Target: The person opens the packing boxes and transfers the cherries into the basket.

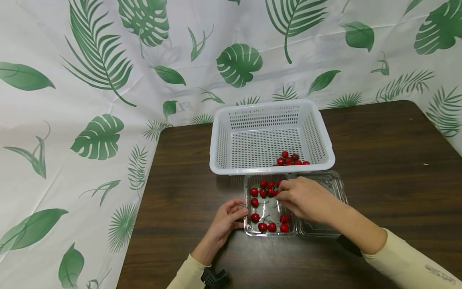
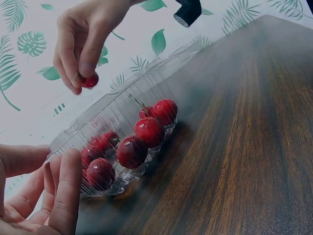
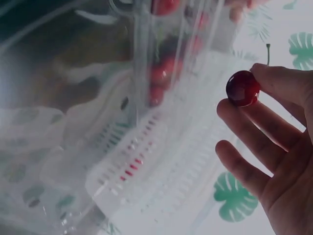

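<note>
My right hand [image 1: 304, 199] pinches one dark red cherry [image 3: 243, 88] between thumb and fingertips, its stem pointing up. It hangs over the right side of a clear plastic clamshell box [image 1: 296, 232]. Inside, several red cherries [image 1: 255, 217] line the left, front and back of the tray, with bare plastic in the middle. At the left wall, my left hand [image 1: 226, 220] grips the box rim between thumb and fingers; the left wrist view shows the thumb above the edge and the fingers [image 2: 67, 191] curled against the side.
Behind the box stands a white perforated basket [image 1: 272, 171] with several cherries [image 1: 288, 160] gathered at its near right corner. The box's clear lid [image 1: 326, 182] lies folded open to the right. A leaf-patterned sheet [image 1: 238, 64] hangs behind the dark wooden table [image 1: 390, 168].
</note>
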`<state>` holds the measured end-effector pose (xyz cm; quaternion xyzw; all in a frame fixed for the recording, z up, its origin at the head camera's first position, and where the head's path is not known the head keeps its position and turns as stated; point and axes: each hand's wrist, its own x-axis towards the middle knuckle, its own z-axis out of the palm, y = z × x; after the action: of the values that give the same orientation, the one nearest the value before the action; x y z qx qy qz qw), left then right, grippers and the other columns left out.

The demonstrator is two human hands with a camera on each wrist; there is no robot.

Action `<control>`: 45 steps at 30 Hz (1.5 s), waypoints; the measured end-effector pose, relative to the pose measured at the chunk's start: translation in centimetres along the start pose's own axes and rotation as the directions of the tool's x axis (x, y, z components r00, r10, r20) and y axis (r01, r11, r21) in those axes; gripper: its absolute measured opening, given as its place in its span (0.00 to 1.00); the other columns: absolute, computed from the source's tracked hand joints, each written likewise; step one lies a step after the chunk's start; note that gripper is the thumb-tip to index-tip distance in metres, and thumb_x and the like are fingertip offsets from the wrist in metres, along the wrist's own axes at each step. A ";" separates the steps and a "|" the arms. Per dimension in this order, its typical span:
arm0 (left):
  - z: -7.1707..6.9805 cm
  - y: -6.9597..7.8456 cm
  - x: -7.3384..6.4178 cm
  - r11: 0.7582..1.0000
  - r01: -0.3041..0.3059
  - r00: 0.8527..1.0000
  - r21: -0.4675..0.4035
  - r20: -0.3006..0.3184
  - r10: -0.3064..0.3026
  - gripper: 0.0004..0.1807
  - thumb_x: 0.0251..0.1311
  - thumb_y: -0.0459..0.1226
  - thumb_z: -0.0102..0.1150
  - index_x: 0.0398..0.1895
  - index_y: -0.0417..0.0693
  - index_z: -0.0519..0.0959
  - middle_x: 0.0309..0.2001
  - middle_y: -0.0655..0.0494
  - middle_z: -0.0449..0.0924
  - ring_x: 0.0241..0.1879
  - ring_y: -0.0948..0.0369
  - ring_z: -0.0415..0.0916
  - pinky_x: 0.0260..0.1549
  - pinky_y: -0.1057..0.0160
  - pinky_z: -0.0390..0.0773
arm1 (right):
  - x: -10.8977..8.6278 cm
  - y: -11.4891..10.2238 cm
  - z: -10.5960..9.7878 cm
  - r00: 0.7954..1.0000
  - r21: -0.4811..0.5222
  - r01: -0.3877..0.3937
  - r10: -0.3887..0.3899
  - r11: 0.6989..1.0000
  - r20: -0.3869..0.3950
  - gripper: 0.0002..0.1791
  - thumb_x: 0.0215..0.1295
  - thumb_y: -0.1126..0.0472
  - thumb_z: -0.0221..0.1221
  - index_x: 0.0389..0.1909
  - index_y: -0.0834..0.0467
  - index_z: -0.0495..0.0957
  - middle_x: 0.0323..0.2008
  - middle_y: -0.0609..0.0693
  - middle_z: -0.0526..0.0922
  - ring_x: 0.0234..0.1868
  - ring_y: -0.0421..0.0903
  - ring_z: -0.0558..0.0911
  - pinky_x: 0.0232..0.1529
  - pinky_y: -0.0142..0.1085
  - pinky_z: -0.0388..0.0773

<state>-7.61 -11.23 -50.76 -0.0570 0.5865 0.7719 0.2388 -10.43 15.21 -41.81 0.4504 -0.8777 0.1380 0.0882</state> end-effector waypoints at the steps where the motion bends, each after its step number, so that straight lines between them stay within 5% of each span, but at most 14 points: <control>1: 0.0 0.0 0.0 1.000 -0.001 1.000 -0.001 0.003 0.001 0.20 0.58 0.29 0.60 0.52 0.30 0.69 0.33 0.55 0.77 0.30 0.63 0.75 0.24 0.67 0.79 | -0.1 0.1 -0.2 1.000 0.002 -0.005 0.005 1.000 -0.011 0.05 0.52 0.61 0.69 0.31 0.52 0.86 0.31 0.42 0.79 0.31 0.40 0.78 0.34 0.36 0.78; 12: 0.1 0.0 0.0 1.000 0.002 1.000 0.010 -0.005 -0.002 0.20 0.59 0.29 0.60 0.53 0.30 0.69 0.33 0.55 0.77 0.31 0.63 0.75 0.24 0.67 0.79 | -0.1 2.1 -2.2 0.987 -0.013 -0.062 0.059 0.998 -0.147 0.09 0.49 0.61 0.72 0.33 0.54 0.86 0.33 0.44 0.81 0.32 0.42 0.81 0.33 0.38 0.81; 27: 0.1 0.0 0.0 1.000 0.003 1.000 0.005 -0.006 -0.003 0.19 0.59 0.29 0.60 0.52 0.31 0.70 0.33 0.55 0.77 0.31 0.63 0.75 0.24 0.67 0.79 | -0.3 4.9 -2.4 0.936 -0.073 -0.237 0.208 0.969 -0.284 0.10 0.49 0.61 0.71 0.34 0.58 0.86 0.36 0.48 0.82 0.34 0.46 0.82 0.33 0.44 0.81; 45: 0.1 0.1 0.0 1.000 0.004 1.000 0.007 -0.013 -0.004 0.20 0.59 0.29 0.60 0.53 0.30 0.69 0.33 0.56 0.77 0.31 0.64 0.75 0.24 0.67 0.78 | -0.6 6.6 -1.4 0.906 -0.083 -0.347 0.311 0.934 -0.286 0.08 0.52 0.61 0.69 0.35 0.57 0.85 0.37 0.48 0.83 0.34 0.46 0.82 0.26 0.43 0.79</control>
<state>-7.58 -11.14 -50.65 -0.0625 0.5908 0.7688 0.2367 -15.44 19.79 -41.76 0.2661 -0.9281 0.1521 0.2113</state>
